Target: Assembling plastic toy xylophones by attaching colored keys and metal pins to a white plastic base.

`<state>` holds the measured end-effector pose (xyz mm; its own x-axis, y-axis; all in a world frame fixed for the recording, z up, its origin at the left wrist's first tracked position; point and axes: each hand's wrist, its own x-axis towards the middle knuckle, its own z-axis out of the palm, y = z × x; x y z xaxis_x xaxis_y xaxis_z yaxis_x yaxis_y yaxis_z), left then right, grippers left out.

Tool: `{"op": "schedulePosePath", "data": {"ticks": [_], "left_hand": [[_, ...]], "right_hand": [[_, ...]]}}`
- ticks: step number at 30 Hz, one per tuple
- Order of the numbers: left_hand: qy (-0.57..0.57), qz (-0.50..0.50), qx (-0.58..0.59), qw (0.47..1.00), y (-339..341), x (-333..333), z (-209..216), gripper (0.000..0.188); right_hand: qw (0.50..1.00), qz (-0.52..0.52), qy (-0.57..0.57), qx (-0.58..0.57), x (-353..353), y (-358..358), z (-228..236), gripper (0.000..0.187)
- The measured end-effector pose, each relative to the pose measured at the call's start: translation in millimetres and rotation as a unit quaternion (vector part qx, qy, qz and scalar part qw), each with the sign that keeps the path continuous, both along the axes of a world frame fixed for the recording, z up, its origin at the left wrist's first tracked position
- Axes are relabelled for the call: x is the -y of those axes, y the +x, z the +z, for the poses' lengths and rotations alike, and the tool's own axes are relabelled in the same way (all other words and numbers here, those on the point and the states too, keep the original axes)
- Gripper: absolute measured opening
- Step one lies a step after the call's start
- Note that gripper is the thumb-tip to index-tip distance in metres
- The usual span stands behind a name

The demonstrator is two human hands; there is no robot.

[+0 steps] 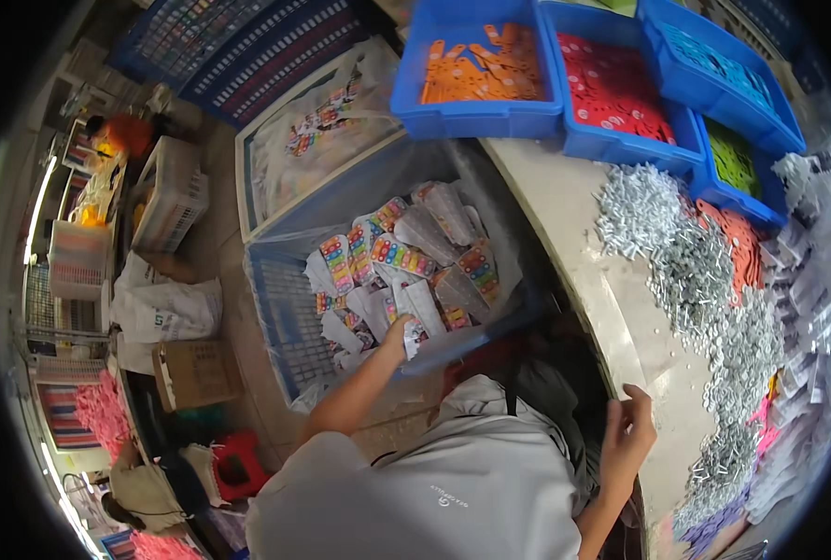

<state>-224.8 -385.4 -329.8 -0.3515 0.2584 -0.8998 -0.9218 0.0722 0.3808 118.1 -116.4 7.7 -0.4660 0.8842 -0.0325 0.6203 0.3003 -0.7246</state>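
Note:
At the near edge of a blue plastic crate (289,303), my left hand (394,342) is closed on the end of a small toy xylophone (413,338), partly hidden by the fingers. Inside the crate, a heap of toy xylophones (400,257) lies jumbled; some show rows of coloured bars, others their pale backs. A clear plastic liner hangs over the crate's rim. My right hand (628,431) rests by the edge of the worktable (612,313), its fingers loosely bent and apart, holding nothing.
Blue bins hold orange pieces (485,70), red pieces (613,89), light-blue pieces (714,65) and green pieces (733,159). Piles of small metal parts (691,271) cover the table's right side. Left are a cardboard box (194,375), a red stool (238,465) and another person (140,490).

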Motion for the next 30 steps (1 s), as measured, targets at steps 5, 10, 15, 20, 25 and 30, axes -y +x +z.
{"op": "schedulePosePath", "data": {"ticks": [5, 10, 15, 20, 25, 30], "left_hand": [[0.035, 0.137, -0.024, 0.99, -60.4, 45.4, -90.8, 0.038], [0.094, 0.188, -0.21, 0.955, -166.3, -24.9, -59.9, 0.047], [0.033, 0.138, -0.204, 0.969, -229.6, -129.2, 14.0, 0.05], [-0.067, -0.049, -0.482, 0.872, -165.3, -185.8, 33.8, 0.03], [0.111, -0.159, -0.668, 0.719, 36.6, -236.1, 168.1, 0.016], [0.342, -0.214, -0.797, 0.448, 126.8, -248.1, 270.5, 0.019]], "right_hand": [[0.999, -0.047, 0.018, -0.006, -9.8, 22.3, -32.8, 0.013], [0.997, -0.071, -0.002, 0.014, -15.0, 9.1, -34.0, 0.007], [0.997, -0.073, 0.038, 0.007, -16.6, 5.7, -31.0, 0.007], [0.995, -0.09, 0.023, -0.023, -14.8, -1.9, -44.5, 0.008], [0.982, -0.124, 0.14, -0.003, -7.6, 6.5, -52.3, 0.009], [0.98, -0.096, 0.172, 0.01, -9.2, 9.7, -51.1, 0.003]]}}
